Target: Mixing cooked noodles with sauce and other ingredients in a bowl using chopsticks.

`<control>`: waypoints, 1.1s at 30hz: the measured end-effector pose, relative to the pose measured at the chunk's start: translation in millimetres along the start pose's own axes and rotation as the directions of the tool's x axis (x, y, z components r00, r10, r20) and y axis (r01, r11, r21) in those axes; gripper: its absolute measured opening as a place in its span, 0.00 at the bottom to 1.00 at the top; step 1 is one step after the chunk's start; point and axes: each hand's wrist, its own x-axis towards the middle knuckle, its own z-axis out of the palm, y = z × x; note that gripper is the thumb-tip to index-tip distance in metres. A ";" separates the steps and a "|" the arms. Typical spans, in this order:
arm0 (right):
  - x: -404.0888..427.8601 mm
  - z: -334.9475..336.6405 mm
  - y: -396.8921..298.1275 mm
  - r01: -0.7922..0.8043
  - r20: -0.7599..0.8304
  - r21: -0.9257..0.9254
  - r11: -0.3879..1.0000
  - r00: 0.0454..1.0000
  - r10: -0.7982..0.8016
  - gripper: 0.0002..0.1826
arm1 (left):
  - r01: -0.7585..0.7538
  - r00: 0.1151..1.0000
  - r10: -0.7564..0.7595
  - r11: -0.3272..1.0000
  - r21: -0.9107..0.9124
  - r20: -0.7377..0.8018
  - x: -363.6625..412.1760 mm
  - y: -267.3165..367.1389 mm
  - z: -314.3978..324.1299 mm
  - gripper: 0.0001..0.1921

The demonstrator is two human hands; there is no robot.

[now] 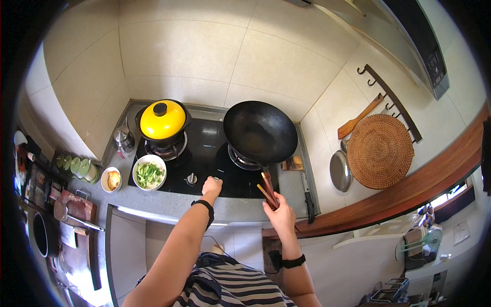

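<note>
My left hand (211,186) grips the right control knob of the black glass gas hob (203,153); the fingers hide most of that knob. A pair of chopsticks (269,192) with pale tips is in my right hand (282,215), just in front of the handle of a black wok (261,132). The wok sits on the right burner. On the left burner stands a dark pot with a yellow lid (162,121). A white bowl of chopped greens (150,172) rests at the hob's left front corner. Beside it is a smaller bowl (111,179) with browned food.
A knife (307,197) lies right of the hob. Along the right wall hang a woven round mat (380,151), a wooden spatula (358,118) and a metal lid (340,171). Left stand a glass cruet (124,139), spice jars (78,168), a ladle and a cleaver (69,235).
</note>
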 end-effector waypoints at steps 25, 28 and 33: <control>21.5 31.1 46.4 -0.347 0.384 0.758 0.553 0.922 0.054 0.15 | -0.136 0.625 0.534 0.793 -0.594 0.569 -137.4 84.0 -10.4 0.24; 23.2 22.9 39.4 -0.475 0.500 0.775 0.416 0.864 0.056 0.13 | 0.013 0.624 0.411 0.845 -0.535 0.665 -142.9 95.5 -14.8 0.20; 29.3 29.7 47.8 -0.637 0.664 0.676 0.370 0.744 0.068 0.10 | 0.170 0.610 0.341 0.825 -0.539 0.715 -152.2 113.4 -18.8 0.16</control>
